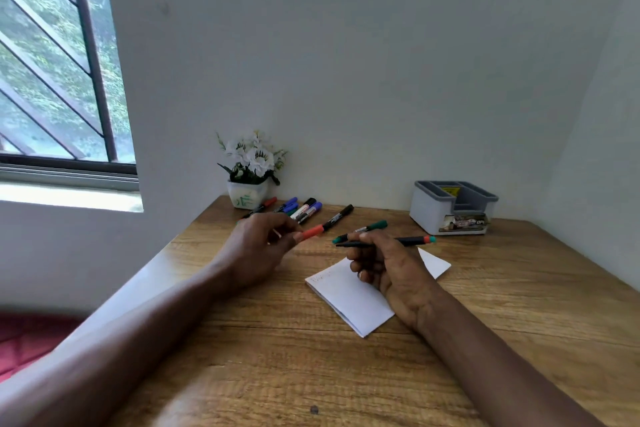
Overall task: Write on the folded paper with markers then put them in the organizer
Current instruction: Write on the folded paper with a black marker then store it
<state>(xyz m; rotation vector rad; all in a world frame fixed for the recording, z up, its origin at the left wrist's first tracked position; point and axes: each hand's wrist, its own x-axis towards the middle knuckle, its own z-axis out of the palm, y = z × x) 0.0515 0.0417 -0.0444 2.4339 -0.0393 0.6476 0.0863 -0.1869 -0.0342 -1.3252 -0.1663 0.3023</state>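
A folded white paper (346, 295) lies on the wooden table (311, 374), with faint writing near its far left corner. My right hand (388, 267) rests over the paper and grips a slim black marker (408, 241) with a red and teal end, held level with its tip pointing left. My left hand (256, 250) pinches the red end of a red-capped marker (313, 231), whose black body points toward the back right. A green marker (372, 226) lies just behind my right hand. The grey organizer (426, 211) stands at the back right.
Several loose markers (303, 210) in red, blue, green and black lie at the back, beside a white pot of white flowers (247, 196). White walls close the table's back and right sides. A window is at the left.
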